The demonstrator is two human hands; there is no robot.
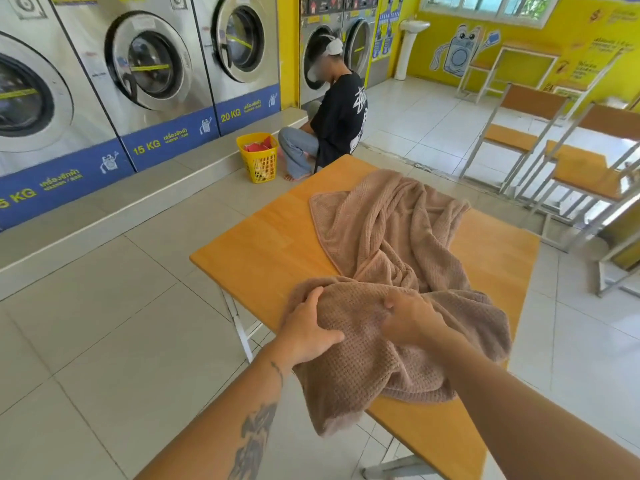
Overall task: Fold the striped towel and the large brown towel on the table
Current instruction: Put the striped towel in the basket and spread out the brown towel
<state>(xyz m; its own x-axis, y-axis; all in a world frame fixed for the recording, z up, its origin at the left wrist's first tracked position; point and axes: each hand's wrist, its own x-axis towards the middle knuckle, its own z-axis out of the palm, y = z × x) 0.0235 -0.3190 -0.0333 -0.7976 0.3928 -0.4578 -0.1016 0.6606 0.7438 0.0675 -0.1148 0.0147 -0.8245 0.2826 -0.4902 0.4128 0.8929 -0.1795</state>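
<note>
The large brown towel (388, 237) lies crumpled across the wooden table (263, 244), with its near end bunched and hanging over the table's front edge. My left hand (308, 330) grips the bunched near end on the left, thumb under a fold and fingers curled over it. My right hand (408, 322) clutches the same bunch just to the right, fingers dug into the cloth. No striped towel is in view.
A person (332, 123) crouches beyond the table's far corner beside a yellow laundry basket (259, 157). Washing machines (145, 64) line the left wall on a raised step. Wooden benches with metal frames (540, 140) stand at the right. Tiled floor surrounds the table.
</note>
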